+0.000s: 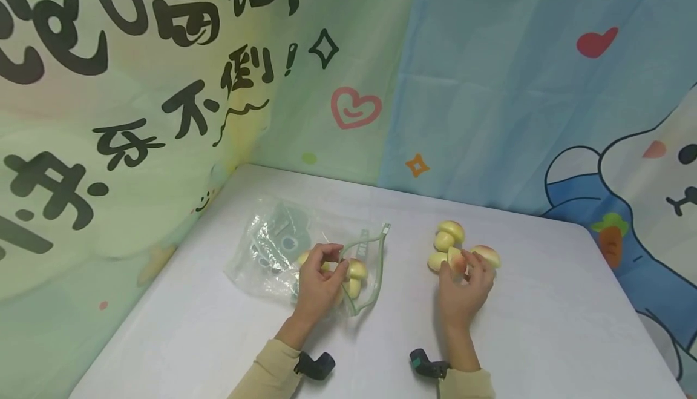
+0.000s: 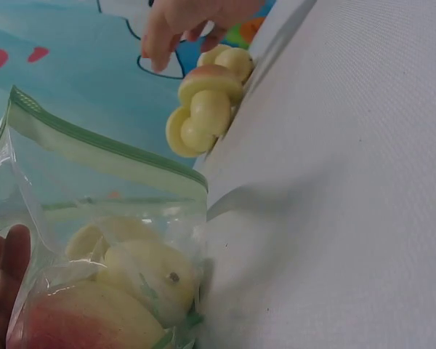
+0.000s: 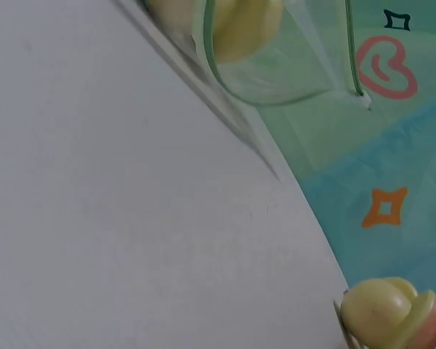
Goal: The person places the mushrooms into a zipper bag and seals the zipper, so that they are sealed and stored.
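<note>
A clear zip bag (image 1: 272,247) with a green-edged mouth lies on the white table, its mouth held up and facing right. My left hand (image 1: 321,281) pinches the bag's rim between thumb and fingers; in the left wrist view its fingers (image 2: 11,269) show beside the plastic. Yellow toy mushrooms with reddish caps, one mushroom (image 1: 355,275) near the mouth, lie inside the bag. My right hand (image 1: 465,287) hovers over a cluster of similar mushrooms, nearest a red-capped mushroom (image 1: 456,260). Its fingers are loosely bent and look apart from the cluster in the left wrist view.
To the cluster's right lies another mushroom (image 1: 487,255), with one more mushroom (image 1: 449,234) at its back. A printed cloth backdrop (image 1: 468,96) rises behind and left of the white table (image 1: 544,326). Dark cameras sit on both wrists.
</note>
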A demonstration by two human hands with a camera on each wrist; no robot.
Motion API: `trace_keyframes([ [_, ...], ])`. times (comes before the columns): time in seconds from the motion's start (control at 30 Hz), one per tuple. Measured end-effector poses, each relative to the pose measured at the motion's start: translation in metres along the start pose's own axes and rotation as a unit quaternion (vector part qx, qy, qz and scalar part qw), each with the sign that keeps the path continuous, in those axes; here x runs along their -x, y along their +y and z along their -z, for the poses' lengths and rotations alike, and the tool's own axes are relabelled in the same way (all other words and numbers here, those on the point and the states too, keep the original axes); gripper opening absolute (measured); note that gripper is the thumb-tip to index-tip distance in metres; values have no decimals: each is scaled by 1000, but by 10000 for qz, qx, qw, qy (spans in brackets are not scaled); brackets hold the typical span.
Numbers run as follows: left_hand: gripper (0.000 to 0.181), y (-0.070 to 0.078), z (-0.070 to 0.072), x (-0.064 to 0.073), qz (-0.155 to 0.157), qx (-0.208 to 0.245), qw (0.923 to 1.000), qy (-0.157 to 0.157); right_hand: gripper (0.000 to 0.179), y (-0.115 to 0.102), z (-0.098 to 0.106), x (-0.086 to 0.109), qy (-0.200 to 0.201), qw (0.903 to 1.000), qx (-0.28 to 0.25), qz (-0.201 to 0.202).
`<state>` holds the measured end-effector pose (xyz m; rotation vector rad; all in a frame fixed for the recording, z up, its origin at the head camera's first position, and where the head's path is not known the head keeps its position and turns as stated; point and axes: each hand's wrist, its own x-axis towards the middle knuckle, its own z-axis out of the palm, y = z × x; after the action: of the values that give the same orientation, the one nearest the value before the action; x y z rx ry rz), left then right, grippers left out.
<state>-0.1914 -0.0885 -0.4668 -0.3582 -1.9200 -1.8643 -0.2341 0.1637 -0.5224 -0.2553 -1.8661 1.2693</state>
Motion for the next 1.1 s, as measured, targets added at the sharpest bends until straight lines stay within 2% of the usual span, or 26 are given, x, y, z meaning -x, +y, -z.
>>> trace_keyframes([
  [0.13, 27, 0, 0, 0, 29, -14, 10000, -25, 46, 7, 3, -5, -198, 9994, 219, -184],
  [0.37, 27, 0, 0, 0, 106, 58, 9999, -53, 65, 15, 4, -6, -1117, 9927, 437, -152],
  [0.53, 26, 0, 0, 0, 47, 26, 10000, -50, 64, 16, 3, -7, -1512, 9863, 652, -139],
  [0.73, 26, 1, -1, 0, 17, 32, 10000, -22, 57, 18, 3, -8, -1683, 9821, 823, -201],
  [0.9, 26, 2, 0, -1, -3, 33, 10000, -27, 51, 21, 4, -9, -1639, 9821, 879, -301],
  [1.1, 26, 3, 0, -1, 2, 30, 10000, -36, 53, 22, 7, -9, -1559, 9829, 930, -310],
])
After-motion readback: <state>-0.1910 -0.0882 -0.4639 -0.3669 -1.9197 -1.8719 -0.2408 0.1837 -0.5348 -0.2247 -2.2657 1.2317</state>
